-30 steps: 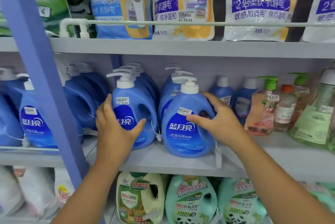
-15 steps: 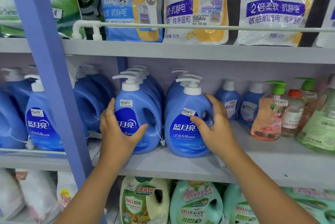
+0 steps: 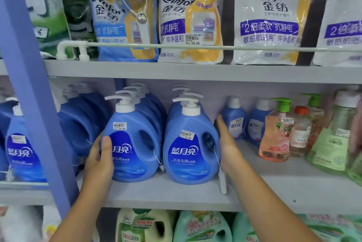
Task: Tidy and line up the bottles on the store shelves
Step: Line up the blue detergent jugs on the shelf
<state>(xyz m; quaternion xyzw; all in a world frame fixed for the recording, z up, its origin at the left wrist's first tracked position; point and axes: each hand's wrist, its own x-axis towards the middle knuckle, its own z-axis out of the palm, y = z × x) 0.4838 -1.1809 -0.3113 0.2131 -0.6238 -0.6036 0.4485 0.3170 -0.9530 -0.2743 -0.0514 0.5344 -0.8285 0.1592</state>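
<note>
Now left hand (image 3: 99,160) grips left blue pump detergent bottle (image 3: 133,143), thumb on label; right hand (image 3: 228,148) presses flat, fingers straight, against right blue pump detergent bottle (image 3: 191,149) between them.

Shop: stocked shelves (image 3: 176,72), price stickers (image 3: 119,125) (25.00) on bottles (image 3: 133,143).

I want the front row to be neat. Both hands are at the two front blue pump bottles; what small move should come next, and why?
Probably nudge the right bottle back slightly with the right hand, which lies flat on its side. It seems to stand a little nearer the shelf edge than the left bottle, which the left hand grips.
</note>
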